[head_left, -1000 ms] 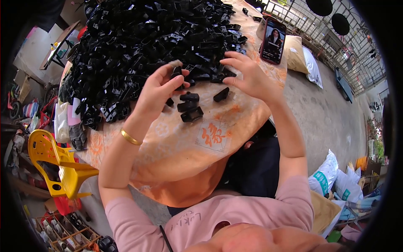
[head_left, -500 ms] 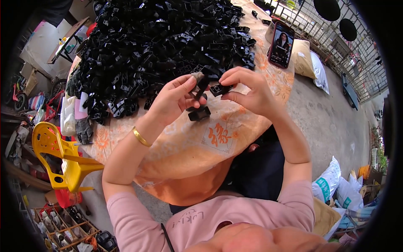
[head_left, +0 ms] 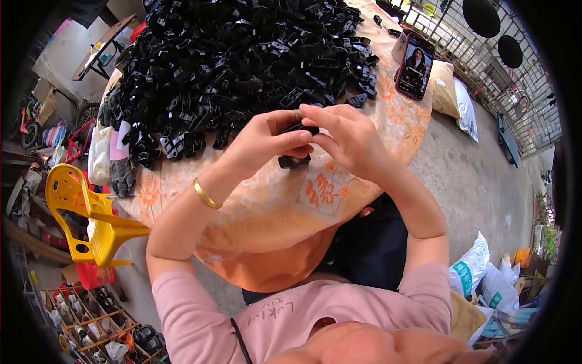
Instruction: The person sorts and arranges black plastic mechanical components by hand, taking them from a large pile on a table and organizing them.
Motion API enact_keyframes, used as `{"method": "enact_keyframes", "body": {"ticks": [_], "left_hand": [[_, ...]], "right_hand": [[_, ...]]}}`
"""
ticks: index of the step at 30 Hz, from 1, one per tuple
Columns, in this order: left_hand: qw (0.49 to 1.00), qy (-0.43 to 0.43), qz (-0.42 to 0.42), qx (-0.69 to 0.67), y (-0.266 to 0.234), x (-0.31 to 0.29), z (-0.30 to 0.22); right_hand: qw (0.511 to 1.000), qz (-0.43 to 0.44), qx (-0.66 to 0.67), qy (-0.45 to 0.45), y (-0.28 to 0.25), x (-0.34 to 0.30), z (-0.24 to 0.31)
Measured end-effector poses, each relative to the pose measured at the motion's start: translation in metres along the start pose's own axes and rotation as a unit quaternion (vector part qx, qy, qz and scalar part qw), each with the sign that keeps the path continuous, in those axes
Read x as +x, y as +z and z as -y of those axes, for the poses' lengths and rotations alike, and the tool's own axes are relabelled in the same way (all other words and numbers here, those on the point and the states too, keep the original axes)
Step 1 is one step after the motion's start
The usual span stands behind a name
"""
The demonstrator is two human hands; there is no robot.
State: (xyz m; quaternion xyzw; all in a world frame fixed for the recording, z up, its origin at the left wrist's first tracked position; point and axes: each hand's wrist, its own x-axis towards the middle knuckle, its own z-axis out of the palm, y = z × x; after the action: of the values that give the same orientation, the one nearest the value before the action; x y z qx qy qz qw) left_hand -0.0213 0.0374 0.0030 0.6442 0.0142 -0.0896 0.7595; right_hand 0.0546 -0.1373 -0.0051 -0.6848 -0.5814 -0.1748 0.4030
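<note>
My left hand (head_left: pixel 267 138) and my right hand (head_left: pixel 351 136) meet over the near part of the round table, fingertips closed together. Between them is a black plastic part (head_left: pixel 308 129), mostly covered by the fingers. Whether it is one piece or two joined pieces I cannot tell. Just below the hands, another black plastic piece (head_left: pixel 294 161) lies on the tablecloth, partly hidden by the left fingers. Beyond them a large heap of black plastic parts (head_left: pixel 230 67) spreads over the far side of the table.
A patterned orange and cream tablecloth (head_left: pixel 254 212) covers the table. At its right edge a phone (head_left: pixel 414 65) stands upright. White packets and dark gloves (head_left: pixel 122 177) lie at the left edge. A yellow chair (head_left: pixel 112 233) stands left; sacks (head_left: pixel 473 264) are on the right.
My hands have come together; the right hand's small black part has moved in against the one in my left hand. The fingers now cover most of both. The view has shifted slightly.
</note>
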Motion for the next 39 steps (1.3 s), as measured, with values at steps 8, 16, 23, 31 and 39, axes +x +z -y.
{"method": "enact_keyframes", "body": {"ticks": [8,16,23,31,39], "left_hand": [[0.970,0.165,-0.051,0.173,0.010,-0.015,-0.015],[0.746,0.309,0.170,0.565,0.051,-0.038,0.019],[0.767,0.318,-0.080,0.551,0.012,-0.012,0.022],[0.842,0.220,-0.140,0.472,0.006,-0.003,0.024],[0.985,0.033,-0.047,-0.165,0.003,0.003,0.019]], "right_hand": [[0.929,-0.087,0.281,0.225,-0.003,0.000,-0.026],[0.984,0.169,0.054,-0.001,0.018,-0.009,-0.018],[0.972,0.177,0.096,0.125,-0.009,-0.009,-0.036],[0.951,0.142,0.167,0.220,-0.014,-0.011,-0.034],[0.867,-0.016,0.370,0.334,0.002,-0.005,-0.013]]}}
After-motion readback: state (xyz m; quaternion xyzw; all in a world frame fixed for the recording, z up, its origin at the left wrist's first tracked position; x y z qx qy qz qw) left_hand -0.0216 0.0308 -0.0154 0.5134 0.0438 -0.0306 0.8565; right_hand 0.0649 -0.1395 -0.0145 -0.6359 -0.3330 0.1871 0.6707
